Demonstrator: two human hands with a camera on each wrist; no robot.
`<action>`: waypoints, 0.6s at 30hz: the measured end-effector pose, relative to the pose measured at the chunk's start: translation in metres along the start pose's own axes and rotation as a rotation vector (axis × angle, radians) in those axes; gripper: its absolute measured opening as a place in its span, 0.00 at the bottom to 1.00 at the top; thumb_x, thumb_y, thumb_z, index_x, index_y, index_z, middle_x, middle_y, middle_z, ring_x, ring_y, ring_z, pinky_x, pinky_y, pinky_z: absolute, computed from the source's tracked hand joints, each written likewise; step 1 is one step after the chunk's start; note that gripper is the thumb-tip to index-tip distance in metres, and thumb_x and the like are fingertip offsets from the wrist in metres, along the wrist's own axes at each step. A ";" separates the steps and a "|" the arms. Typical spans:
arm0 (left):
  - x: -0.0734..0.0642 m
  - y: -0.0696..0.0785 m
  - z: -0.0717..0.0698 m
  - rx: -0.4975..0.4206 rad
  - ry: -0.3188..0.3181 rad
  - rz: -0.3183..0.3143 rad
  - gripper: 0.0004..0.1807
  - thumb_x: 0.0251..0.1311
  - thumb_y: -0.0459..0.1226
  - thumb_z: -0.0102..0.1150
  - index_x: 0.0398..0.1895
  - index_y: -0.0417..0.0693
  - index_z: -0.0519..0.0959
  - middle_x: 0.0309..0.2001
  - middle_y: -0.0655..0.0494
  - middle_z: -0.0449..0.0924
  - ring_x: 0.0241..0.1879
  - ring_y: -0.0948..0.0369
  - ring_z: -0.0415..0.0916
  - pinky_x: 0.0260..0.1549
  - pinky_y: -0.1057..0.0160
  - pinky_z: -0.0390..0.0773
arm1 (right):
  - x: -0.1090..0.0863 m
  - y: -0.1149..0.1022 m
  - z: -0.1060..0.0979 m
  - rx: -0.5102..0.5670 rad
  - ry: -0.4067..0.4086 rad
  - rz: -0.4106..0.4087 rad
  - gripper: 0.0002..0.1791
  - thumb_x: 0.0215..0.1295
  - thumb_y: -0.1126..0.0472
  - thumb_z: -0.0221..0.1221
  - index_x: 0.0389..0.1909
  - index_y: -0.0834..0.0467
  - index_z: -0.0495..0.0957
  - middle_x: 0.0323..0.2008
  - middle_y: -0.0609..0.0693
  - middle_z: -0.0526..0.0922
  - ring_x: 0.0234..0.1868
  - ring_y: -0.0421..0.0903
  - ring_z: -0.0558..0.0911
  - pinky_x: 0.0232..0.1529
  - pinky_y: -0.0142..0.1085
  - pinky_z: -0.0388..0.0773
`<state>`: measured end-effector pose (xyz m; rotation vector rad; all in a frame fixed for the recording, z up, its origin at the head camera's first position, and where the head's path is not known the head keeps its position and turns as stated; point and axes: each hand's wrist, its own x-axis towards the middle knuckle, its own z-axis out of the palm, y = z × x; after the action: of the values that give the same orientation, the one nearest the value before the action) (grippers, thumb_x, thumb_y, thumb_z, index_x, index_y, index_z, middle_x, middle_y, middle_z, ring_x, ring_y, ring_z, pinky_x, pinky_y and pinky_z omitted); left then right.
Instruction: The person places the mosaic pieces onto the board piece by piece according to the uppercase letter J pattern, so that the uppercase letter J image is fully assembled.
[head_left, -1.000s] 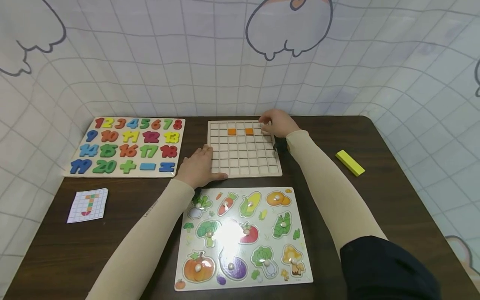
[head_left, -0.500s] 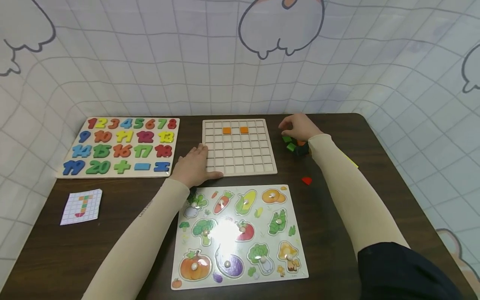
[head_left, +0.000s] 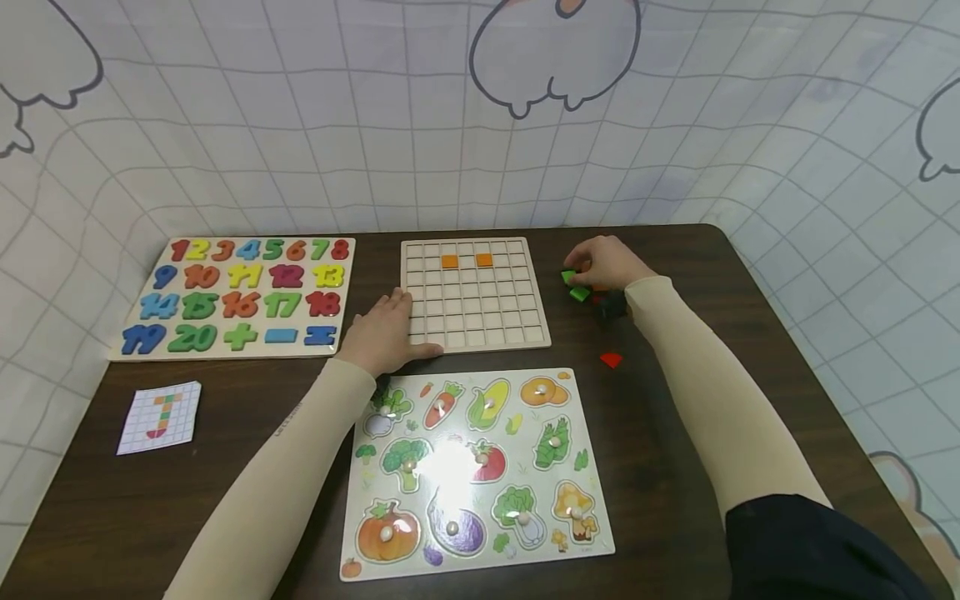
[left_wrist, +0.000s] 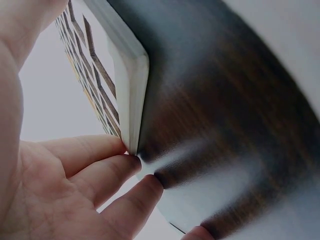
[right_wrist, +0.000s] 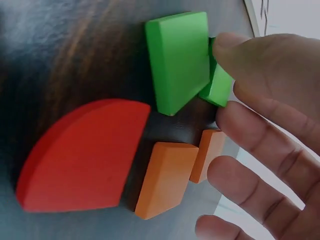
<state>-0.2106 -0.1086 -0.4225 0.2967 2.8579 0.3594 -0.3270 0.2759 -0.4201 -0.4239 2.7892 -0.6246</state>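
My left hand [head_left: 379,335] rests along the left side of a pale wooden grid board [head_left: 472,317], fingers extended and thumb at its lower edge. In the left wrist view, the fingertips [left_wrist: 131,162] meet the board's corner [left_wrist: 137,75]. Two orange squares [head_left: 449,262] sit in the board's cells. My right hand [head_left: 609,263] is over loose blocks to the right of it. In the right wrist view, thumb and index finger pinch the farther green square block [right_wrist: 218,85]. A nearer green block [right_wrist: 177,62], two orange blocks [right_wrist: 167,177] and a red quarter-circle block [right_wrist: 87,157] lie close by.
A number puzzle [head_left: 240,296] stands at the back left, with a pattern card [head_left: 159,418] in front of it. A vegetable puzzle [head_left: 480,475] lies between the forearms. Another red block [head_left: 611,360] lies near the right wrist. A patterned cloth wall [head_left: 360,125] rises behind the table.
My right hand has moved right from the board's top right corner to the loose blocks, and its fingers have closed on a green one. My left hand stays at the board; the view shifted slightly.
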 end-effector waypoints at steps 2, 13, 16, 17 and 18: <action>0.000 0.000 0.000 0.000 0.002 0.002 0.62 0.56 0.66 0.69 0.82 0.37 0.54 0.82 0.36 0.52 0.81 0.39 0.54 0.71 0.26 0.62 | 0.000 0.000 0.001 -0.022 -0.002 -0.005 0.18 0.67 0.57 0.69 0.56 0.59 0.85 0.54 0.59 0.87 0.54 0.56 0.84 0.58 0.54 0.81; -0.001 -0.001 -0.001 -0.003 0.000 -0.002 0.63 0.56 0.66 0.70 0.82 0.37 0.53 0.82 0.36 0.52 0.81 0.39 0.54 0.71 0.26 0.62 | 0.002 -0.002 0.007 -0.088 0.013 -0.033 0.15 0.68 0.58 0.68 0.52 0.59 0.87 0.52 0.58 0.85 0.50 0.55 0.84 0.54 0.51 0.82; -0.001 0.000 0.000 -0.006 0.002 -0.001 0.63 0.56 0.66 0.69 0.82 0.37 0.54 0.82 0.36 0.52 0.81 0.39 0.54 0.71 0.26 0.62 | 0.001 -0.005 0.007 -0.077 0.023 -0.037 0.14 0.68 0.58 0.68 0.51 0.59 0.87 0.49 0.58 0.86 0.47 0.54 0.84 0.51 0.51 0.82; -0.001 0.000 0.000 -0.006 0.005 0.001 0.63 0.56 0.66 0.69 0.82 0.37 0.54 0.82 0.36 0.52 0.81 0.38 0.54 0.71 0.26 0.62 | 0.001 -0.006 0.007 -0.077 0.028 -0.042 0.14 0.68 0.58 0.68 0.50 0.59 0.87 0.49 0.58 0.87 0.47 0.54 0.84 0.51 0.51 0.82; 0.000 0.000 0.000 -0.007 0.005 0.003 0.63 0.56 0.66 0.69 0.82 0.37 0.54 0.82 0.36 0.52 0.81 0.38 0.54 0.71 0.26 0.62 | 0.001 -0.008 0.007 -0.075 0.034 -0.046 0.14 0.67 0.58 0.69 0.50 0.59 0.87 0.49 0.58 0.87 0.47 0.54 0.84 0.51 0.51 0.82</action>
<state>-0.2101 -0.1087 -0.4225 0.2985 2.8612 0.3710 -0.3240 0.2664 -0.4232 -0.4990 2.8499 -0.5437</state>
